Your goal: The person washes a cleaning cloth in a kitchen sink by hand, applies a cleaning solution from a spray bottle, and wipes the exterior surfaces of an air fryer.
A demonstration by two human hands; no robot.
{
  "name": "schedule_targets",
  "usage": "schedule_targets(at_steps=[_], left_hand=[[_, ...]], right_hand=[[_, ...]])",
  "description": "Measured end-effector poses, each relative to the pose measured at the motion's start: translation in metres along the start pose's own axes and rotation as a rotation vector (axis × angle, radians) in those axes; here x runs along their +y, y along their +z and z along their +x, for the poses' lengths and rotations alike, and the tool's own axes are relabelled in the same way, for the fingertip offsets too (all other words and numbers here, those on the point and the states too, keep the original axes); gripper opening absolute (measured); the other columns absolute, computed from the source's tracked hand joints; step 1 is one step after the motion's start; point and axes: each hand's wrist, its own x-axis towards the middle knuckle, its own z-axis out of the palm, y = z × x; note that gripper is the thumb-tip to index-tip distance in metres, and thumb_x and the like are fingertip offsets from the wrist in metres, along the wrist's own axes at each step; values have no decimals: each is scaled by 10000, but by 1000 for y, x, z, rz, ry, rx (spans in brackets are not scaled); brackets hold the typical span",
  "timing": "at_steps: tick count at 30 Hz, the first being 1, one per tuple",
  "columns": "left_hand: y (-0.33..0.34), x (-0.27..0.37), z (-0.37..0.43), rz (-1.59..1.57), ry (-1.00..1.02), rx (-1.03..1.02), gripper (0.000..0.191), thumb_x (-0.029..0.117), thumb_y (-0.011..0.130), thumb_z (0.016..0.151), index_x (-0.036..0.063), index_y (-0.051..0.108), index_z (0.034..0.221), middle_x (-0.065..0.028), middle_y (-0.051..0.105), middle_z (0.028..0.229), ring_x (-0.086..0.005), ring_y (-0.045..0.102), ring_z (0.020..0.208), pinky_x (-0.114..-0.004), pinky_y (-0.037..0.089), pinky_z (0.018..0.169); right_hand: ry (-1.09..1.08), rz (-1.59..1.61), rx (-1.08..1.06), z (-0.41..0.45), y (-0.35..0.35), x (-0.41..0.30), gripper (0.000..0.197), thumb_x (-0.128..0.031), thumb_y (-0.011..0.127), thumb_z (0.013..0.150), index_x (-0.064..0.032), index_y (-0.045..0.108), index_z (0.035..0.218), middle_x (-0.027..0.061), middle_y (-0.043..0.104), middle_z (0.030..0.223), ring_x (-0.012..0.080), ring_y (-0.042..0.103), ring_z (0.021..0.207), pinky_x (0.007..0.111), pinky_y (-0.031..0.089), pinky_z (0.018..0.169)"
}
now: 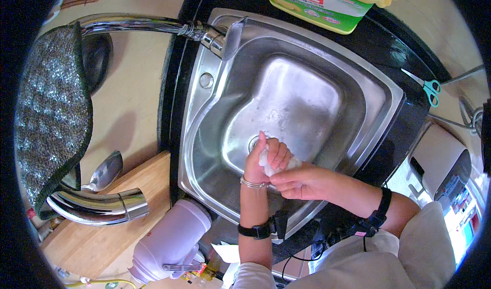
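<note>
Over the lower part of a stainless steel sink (291,78), both of my hands hold a wet-looking white cloth or tissue (273,166). My left hand (268,156) has its fingers curled over the white wad, its thumb pointing up, a silver bangle at the wrist. From the right, my right hand (297,181) pinches the wad's lower edge close to the left wrist. Partly hidden behind my left hand is the drain (253,143). A chrome faucet (213,41) reaches over the sink's upper left edge. Black straps are around both forearms.
Teal-handled scissors (432,91) lie on the black counter at the right. A yellow container with a green label (326,10) stands above the sink. At the left are a glittery grey cloth (57,112), a wooden cutting board (103,220), a metal spoon (107,170) and a lilac thermos jug (168,239).
</note>
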Motion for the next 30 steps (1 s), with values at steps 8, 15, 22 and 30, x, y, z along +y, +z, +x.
schedule_targets(at_steps=[8, 15, 22, 30], left_hand=[[29, -1, 11, 888, -118, 591, 506, 390, 396, 934, 64, 460, 552, -11, 423, 482, -88, 365, 414, -228, 289, 410], [14, -7, 14, 1028, 141, 664, 486, 349, 390, 941, 64, 483, 558, -8, 421, 475, -92, 382, 417, -249, 319, 420], [10, -11, 27, 1225, 500, 901, 496, 336, 389, 938, 20, 496, 571, -31, 440, 485, -106, 383, 440, -275, 348, 441], [8, 0, 51, 856, 434, 1086, 486, 350, 366, 943, 48, 438, 569, -19, 390, 481, -126, 371, 422, -290, 364, 423]], right_hand=[[186, -390, 196, 10, -10, -12, 177, -152, 585, 795, -140, 438, 696, -87, 330, 505, 21, 269, 375, 182, 171, 345], [41, -1286, 474, 24, -4, -22, 230, -273, 588, 744, -42, 587, 740, 110, 541, 505, 213, 501, 363, 356, 405, 350], [-281, -1842, 495, 31, 8, -33, 315, -278, 628, 668, 17, 634, 776, 255, 610, 745, 385, 618, 711, 442, 502, 677], [-229, -2053, 770, 39, 17, -51, 285, -203, 637, 660, 29, 640, 826, 242, 618, 758, 368, 622, 730, 418, 505, 688]])
